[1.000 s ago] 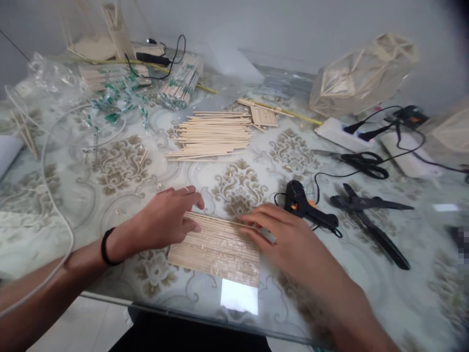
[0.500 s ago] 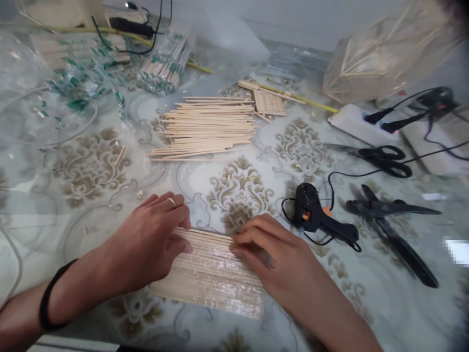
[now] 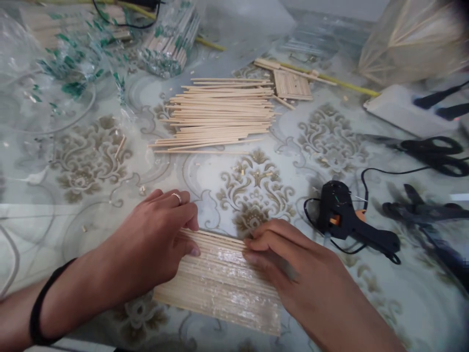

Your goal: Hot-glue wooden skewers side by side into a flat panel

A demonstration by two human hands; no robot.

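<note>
A flat panel of wooden sticks (image 3: 223, 288), glued side by side with shiny glue on top, lies on the patterned table in front of me. My left hand (image 3: 161, 239), with a ring and a black wristband, pinches the panel's far edge near its left end. At that same edge, further right, the fingers of my right hand (image 3: 289, 264) are closed on the outermost stick. Beyond my hands lies a pile of loose wooden sticks (image 3: 223, 112). A black hot glue gun (image 3: 348, 217) rests to the right of my right hand.
Black-handled scissors (image 3: 432, 149) and black pliers (image 3: 425, 210) lie at the right. Behind them is a white power strip (image 3: 406, 110). A small stick panel (image 3: 292, 84) sits behind the pile. Bagged sticks (image 3: 170, 41) and crumpled plastic wrappers (image 3: 73, 73) occupy the far left.
The view has shifted, so objects on the table appear displaced, mostly rightward on the right side. Both hands stay closed at the panel's far edge.
</note>
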